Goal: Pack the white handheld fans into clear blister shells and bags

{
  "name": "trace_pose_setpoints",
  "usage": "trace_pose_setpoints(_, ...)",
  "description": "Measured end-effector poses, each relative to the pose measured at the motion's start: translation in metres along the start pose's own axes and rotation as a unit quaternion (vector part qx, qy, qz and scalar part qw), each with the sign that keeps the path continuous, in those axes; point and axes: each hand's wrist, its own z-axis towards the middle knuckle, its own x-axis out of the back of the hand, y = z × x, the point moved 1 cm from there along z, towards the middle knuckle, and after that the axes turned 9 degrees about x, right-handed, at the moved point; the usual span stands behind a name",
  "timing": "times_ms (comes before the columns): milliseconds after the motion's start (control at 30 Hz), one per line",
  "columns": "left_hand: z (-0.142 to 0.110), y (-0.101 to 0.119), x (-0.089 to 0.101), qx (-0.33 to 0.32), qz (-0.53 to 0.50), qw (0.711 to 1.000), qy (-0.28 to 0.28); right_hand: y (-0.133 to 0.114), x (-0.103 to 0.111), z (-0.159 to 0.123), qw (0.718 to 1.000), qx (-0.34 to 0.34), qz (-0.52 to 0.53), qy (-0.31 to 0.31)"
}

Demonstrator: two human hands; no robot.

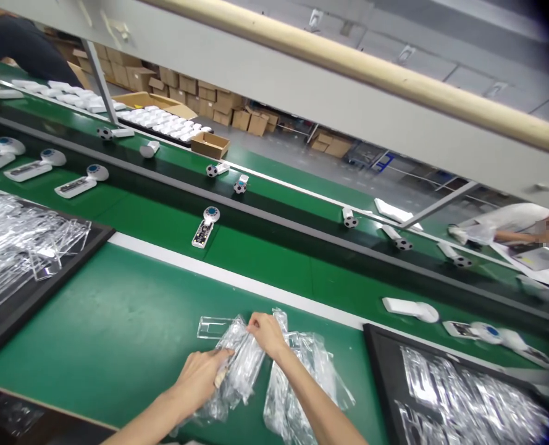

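On the green bench, a bunch of clear plastic bags [247,369] lies between my hands. My left hand [202,374] grips the bunch from its left side, the thumb and fingers closed on the film. With bent fingers, my right hand [265,334] pinches the upper end of the same bunch. A flat clear plastic piece with a rectangular outline [209,328] sticks out at the upper left of the bags. Under and beside my right forearm is a second pile of clear plastic bags [309,371]. What is inside the bags I cannot make out.
Black trays of clear plastic parts stand at left [82,266] and right [380,364]. Beyond a white strip [237,281] lie white devices with open circuit boards [203,233]. A dark conveyor [283,204] carries football-patterned devices [240,185]. A co-worker's arm [519,237] shows at far right.
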Motion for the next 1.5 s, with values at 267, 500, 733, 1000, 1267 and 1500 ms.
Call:
trace_pose_setpoints(267,-0.059,-0.002,0.025,-0.075,-0.210,0.967,0.124,-0.039,0.058,-0.081,0.988,0.105,0.072,0.082)
trace_pose_setpoints(500,-0.097,-0.001,0.045,-0.019,-0.345,0.918,0.193,-0.060,0.108,-0.116,0.979,0.138,0.095,0.118)
trace_pose_setpoints(733,-0.109,0.011,0.043,-0.031,-0.416,0.898,0.140,-0.059,0.127,-0.112,0.987,0.080,0.103,0.089)
trace_pose_setpoints(1000,-0.119,0.019,0.062,-0.041,-0.387,0.920,0.045,-0.068,0.128,-0.104,0.978,0.092,0.189,0.016)
trace_pose_setpoints(1267,-0.113,0.011,0.056,-0.051,-0.382,0.914,0.126,-0.084,0.112,-0.086,0.965,0.098,0.242,-0.014)
trace_pose_setpoints(1500,-0.109,0.014,0.065,-0.039,-0.386,0.919,0.074,-0.143,0.038,-0.086,0.924,0.179,0.306,-0.144)
